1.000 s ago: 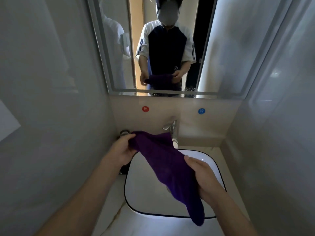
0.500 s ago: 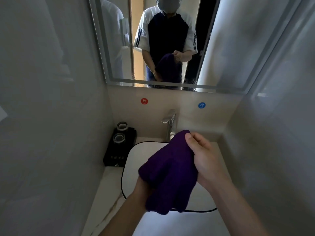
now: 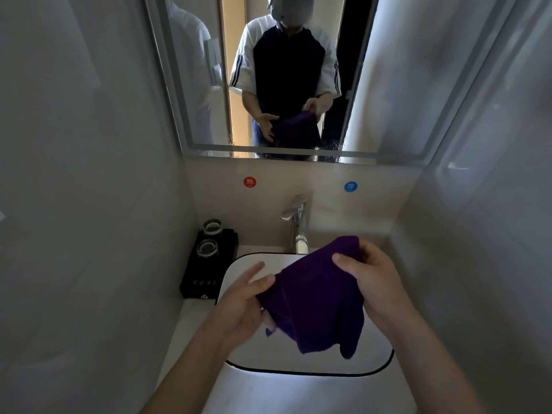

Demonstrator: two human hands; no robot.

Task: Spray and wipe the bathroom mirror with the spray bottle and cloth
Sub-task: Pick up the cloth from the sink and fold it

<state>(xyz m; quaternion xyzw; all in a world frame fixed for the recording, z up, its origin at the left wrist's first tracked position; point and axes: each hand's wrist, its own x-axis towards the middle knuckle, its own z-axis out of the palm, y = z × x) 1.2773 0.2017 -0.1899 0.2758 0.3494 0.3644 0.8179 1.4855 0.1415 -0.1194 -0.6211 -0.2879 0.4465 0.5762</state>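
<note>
A purple cloth point(image 3: 316, 297) hangs over the white sink, held between both hands. My right hand point(image 3: 370, 279) grips its upper right corner, thumb on top. My left hand point(image 3: 242, 297) holds the cloth's left edge with its lower fingers, while the index finger and thumb stretch out nearly straight. The bathroom mirror point(image 3: 388, 85) fills the wall above and reflects a person holding the cloth. No spray bottle is in view.
A white sink point(image 3: 248, 354) with a dark rim lies below the hands, a chrome tap point(image 3: 295, 216) behind it. A black tray point(image 3: 203, 282) with two glasses stands at the left. Red and blue round stickers mark the back wall. Walls close in on both sides.
The cloth was bunched over my left hand half a second ago; it is now spread wider between both hands, and my left hand has come out to its left edge.
</note>
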